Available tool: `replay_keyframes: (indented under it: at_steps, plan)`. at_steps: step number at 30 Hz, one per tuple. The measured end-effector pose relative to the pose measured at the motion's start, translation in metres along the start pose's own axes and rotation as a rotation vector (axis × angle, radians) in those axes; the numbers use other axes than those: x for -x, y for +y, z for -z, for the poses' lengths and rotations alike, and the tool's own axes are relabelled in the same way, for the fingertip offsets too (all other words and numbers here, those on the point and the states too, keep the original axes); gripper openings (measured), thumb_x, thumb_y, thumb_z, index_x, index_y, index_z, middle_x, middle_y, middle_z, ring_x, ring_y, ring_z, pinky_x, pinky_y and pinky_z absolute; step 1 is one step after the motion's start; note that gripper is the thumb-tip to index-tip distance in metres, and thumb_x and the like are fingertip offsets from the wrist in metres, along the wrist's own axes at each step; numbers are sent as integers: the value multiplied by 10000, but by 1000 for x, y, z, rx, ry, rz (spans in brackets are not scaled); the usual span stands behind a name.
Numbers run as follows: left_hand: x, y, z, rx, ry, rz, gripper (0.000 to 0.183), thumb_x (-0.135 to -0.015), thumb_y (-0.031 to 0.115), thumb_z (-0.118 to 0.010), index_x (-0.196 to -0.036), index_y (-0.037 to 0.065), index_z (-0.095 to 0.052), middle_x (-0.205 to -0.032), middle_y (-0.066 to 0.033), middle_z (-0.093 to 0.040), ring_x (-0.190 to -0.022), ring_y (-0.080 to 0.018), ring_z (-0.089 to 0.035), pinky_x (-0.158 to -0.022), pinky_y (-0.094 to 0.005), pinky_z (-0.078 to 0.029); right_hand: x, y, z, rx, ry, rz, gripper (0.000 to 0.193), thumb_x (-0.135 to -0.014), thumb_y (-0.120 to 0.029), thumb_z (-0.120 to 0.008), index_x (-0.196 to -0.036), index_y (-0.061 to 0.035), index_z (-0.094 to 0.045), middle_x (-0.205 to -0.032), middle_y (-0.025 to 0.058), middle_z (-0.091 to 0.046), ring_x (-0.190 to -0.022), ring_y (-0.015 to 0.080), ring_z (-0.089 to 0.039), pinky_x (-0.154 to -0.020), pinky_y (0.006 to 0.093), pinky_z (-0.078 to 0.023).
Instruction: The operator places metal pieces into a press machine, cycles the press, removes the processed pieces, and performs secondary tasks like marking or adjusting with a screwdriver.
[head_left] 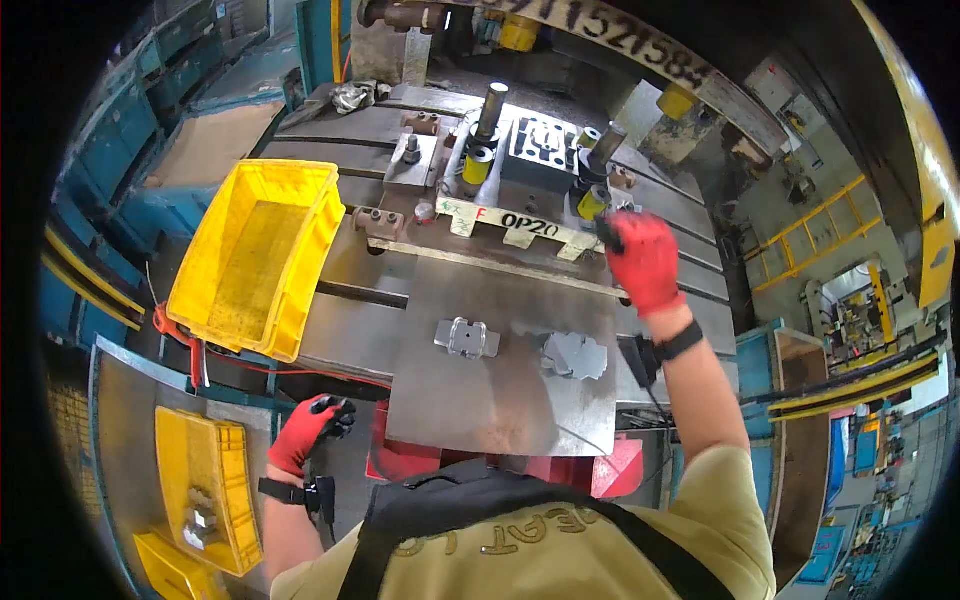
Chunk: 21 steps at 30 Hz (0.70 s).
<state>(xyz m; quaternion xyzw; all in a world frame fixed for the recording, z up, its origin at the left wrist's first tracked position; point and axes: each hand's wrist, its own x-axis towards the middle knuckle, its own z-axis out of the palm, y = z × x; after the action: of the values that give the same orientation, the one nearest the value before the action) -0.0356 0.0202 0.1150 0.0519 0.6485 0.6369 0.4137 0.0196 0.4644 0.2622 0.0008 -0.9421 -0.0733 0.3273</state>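
Note:
My right hand point(642, 262), in a red glove with dark fingertips, reaches to the right end of the press die point(540, 165). Its fingers look curled; whatever they may hold is hidden. Low on the left, my left hand point(312, 432), gloved alike, hovers off the table's front edge with fingers loosely bent and apart, nothing visible in them. Between the hands, a small formed metal bracket point(467, 338) lies on the smooth steel plate point(500, 400). To its right are flat, notched sheet-metal blanks point(574, 356), seemingly stacked.
A yellow bin point(255, 255) stands on the slotted press bed left of the plate. Lower left, another yellow bin point(205, 490) holds several metal parts. Upright guide posts point(490, 112) rise from the die. The press's upper beam point(640, 55) crosses above. A red-handled tool point(178, 330) hangs beside the bed.

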Motion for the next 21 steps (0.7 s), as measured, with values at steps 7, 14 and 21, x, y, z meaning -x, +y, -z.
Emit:
replay_keyframes:
  at_steps: [7,14,21]
  plan:
    - [6,-80,5,-187,273,132,160,-729,173,-567,-777,21,-564,-633,-38,-550,-544,-112,-507,-497,-242,-398,-93,40,-63,147,122,-9,200,-600,-121,-566,-800,-121,-566,-828,50,-576,-810,210,-534,-745,327,-397]
    - [16,-118,6,-244,276,205,223,-708,230,-566,-746,10,-571,-596,-61,-544,-522,-140,-511,-491,-273,-399,-93,35,-111,224,-16,-3,110,-673,-149,-492,-753,-119,-561,-797,64,-582,-763,219,-548,-740,330,-398]
    - [-1,-105,10,-373,244,183,253,-702,264,-566,-749,15,-570,-586,-73,-541,-525,-155,-514,-502,-279,-400,-93,37,-104,74,-249,-28,260,-662,-130,-464,-906,-105,-550,-923,94,-560,-903,252,-504,-796,337,-375]
